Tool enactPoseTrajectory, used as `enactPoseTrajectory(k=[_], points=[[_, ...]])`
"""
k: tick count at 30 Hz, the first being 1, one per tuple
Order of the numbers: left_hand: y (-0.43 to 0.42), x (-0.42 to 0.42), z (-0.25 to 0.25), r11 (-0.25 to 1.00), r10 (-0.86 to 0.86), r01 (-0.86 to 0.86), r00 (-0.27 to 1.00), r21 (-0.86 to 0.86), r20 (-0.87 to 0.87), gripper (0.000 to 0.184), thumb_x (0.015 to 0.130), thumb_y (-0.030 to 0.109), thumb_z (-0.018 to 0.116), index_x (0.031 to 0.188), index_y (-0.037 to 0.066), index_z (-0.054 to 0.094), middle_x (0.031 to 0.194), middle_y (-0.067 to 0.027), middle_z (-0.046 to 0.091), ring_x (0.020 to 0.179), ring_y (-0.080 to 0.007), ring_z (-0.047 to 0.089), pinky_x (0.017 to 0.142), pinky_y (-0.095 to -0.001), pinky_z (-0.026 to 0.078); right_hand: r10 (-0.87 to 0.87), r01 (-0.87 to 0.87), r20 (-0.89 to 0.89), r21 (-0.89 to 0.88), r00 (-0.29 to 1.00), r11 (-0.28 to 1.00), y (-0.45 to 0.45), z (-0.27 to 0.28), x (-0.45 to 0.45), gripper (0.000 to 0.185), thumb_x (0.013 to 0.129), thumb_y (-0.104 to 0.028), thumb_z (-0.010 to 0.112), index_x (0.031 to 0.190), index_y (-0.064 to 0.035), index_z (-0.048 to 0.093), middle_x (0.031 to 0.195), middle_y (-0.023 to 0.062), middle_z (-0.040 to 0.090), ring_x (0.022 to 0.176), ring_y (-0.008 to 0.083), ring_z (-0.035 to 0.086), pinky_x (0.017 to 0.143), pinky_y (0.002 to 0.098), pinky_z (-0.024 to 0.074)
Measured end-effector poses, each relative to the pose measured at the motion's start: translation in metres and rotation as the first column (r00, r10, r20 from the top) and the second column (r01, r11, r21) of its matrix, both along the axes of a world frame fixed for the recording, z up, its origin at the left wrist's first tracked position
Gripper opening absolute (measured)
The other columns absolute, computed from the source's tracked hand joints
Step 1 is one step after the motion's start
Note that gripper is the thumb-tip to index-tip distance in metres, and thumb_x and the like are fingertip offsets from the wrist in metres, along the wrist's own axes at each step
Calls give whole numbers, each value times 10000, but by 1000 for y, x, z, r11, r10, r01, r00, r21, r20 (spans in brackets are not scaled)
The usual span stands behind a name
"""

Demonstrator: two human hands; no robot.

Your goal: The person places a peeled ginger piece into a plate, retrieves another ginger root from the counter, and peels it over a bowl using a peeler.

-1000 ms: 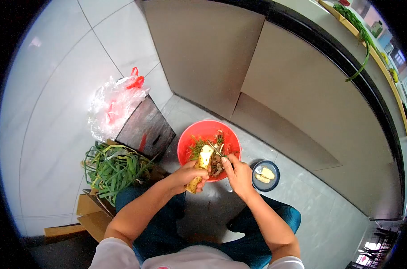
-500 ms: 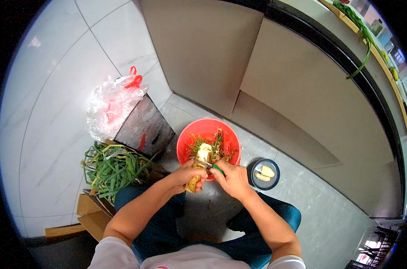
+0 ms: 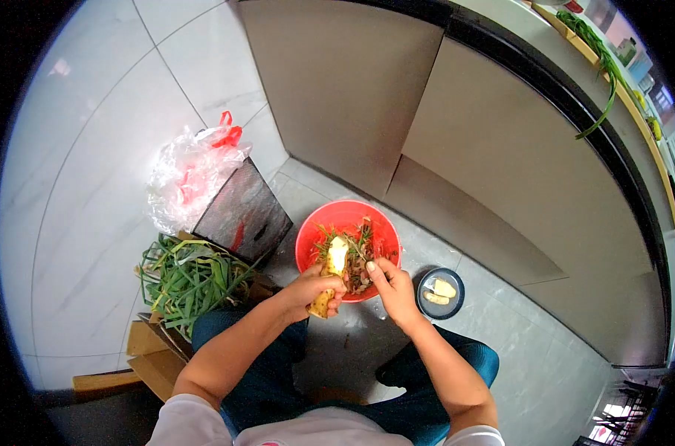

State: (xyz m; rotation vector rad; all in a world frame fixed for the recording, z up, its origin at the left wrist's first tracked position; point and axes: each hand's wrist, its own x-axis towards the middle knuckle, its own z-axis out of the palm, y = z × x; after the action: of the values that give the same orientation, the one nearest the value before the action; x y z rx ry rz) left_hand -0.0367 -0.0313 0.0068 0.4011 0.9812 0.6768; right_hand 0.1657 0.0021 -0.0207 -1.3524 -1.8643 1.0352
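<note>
My left hand (image 3: 317,290) is wrapped round a long, partly peeled root vegetable (image 3: 337,256). Its upper end is pale and bare, while brownish-yellow skin covers the lower part. My right hand (image 3: 392,286) is closed on the handle of a peeler, just right of the vegetable; the tool's thin metal end (image 3: 360,254) shows only faintly. Below both hands stands a red basin (image 3: 305,236) with peelings and green scraps inside. A dark round bowl (image 3: 459,299) holding pale peeled pieces (image 3: 443,288) rests on the floor at the right.
Left of the basin are a black mesh bin (image 3: 244,212) with a clear plastic bag (image 3: 185,182), and green leafy stalks (image 3: 192,286) in a cardboard box (image 3: 155,364). Grey cabinet panels (image 3: 486,163) rise ahead. More green stalks (image 3: 605,63) hang over the counter edge.
From half a second ago, my right hand has moved the peeler off the vegetable, up and to the right. My left hand keeps its hold.
</note>
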Motion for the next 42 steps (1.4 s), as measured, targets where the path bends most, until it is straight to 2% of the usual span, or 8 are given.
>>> enactPoseTrajectory(k=[4, 6, 10, 24, 29, 34, 37, 42], points=[[-1, 3, 1, 999, -2, 4, 999, 42, -40, 235, 826, 73, 590, 1032, 86, 476, 688, -25, 507, 517, -121, 493, 463, -300, 418, 89, -213, -383, -295, 920, 931, 0, -10, -6, 317, 970, -386, 556, 923, -84, 640, 764, 220, 646, 750, 359, 669, 614, 399, 495], [-1, 3, -1, 999, -15, 17, 999, 43, -35, 245, 825, 70, 592, 1038, 86, 471, 686, -23, 508, 516, -119, 493, 463, -300, 418, 216, -216, 3, -45, 976, 975, -5, 10, -3, 313, 967, -381, 559, 917, -82, 636, 739, 205, 643, 722, 361, 664, 597, 425, 492], [-1, 5, 2, 1000, 1, 0, 999, 27, -40, 287, 812, 56, 597, 1059, 89, 455, 682, -21, 513, 514, -117, 508, 457, -299, 430, 99, -110, 179, 53, 979, 992, -3, 13, -1, 369, 963, -436, 532, 943, -86, 646, 710, 196, 645, 690, 404, 650, 602, 483, 499], [-4, 3, -4, 975, -57, 95, 981, 199, -188, 421, 784, 22, 608, 1160, 75, 428, 672, -41, 520, 462, -135, 501, 429, -300, 444, -53, 72, 256, -67, 965, 995, 21, -4, 16, 453, 977, -496, 463, 1014, -101, 683, 768, 209, 677, 770, 400, 672, 679, 476, 513], [-1, -1, -15, 969, -52, 112, 963, 220, -263, 464, 784, 43, 628, 1201, 57, 424, 681, -41, 534, 457, -135, 493, 442, -292, 445, 12, -15, -14, -209, 1000, 978, 14, 0, 12, 424, 976, -468, 486, 1013, -93, 678, 787, 208, 680, 779, 403, 669, 691, 477, 513], [-3, -5, -62, 774, 173, 302, 745, 556, -645, 524, 747, 143, 675, 1207, -10, 476, 893, -167, 656, 790, -271, 670, 683, -395, 520, 211, -270, 331, 145, 920, 952, 0, 21, 3, 357, 978, -421, 517, 913, -93, 640, 711, 155, 652, 698, 359, 665, 615, 449, 510], [-3, -6, -26, 798, -26, 557, 412, 229, -911, 554, 784, 110, 665, 1295, 46, 462, 887, -84, 643, 671, -175, 647, 584, -339, 529, 114, -178, 390, 133, 914, 975, 5, 21, 5, 361, 970, -427, 522, 922, -87, 632, 733, 165, 666, 695, 392, 655, 600, 475, 509], [-5, 0, -25, 765, 35, 524, 547, 374, -837, 549, 775, 105, 667, 1282, 36, 468, 899, -93, 639, 788, -167, 643, 701, -321, 531, -28, 27, 358, 9, 933, 1000, 21, 10, 20, 413, 975, -456, 488, 993, -80, 658, 752, 218, 668, 765, 413, 662, 661, 498, 517]])
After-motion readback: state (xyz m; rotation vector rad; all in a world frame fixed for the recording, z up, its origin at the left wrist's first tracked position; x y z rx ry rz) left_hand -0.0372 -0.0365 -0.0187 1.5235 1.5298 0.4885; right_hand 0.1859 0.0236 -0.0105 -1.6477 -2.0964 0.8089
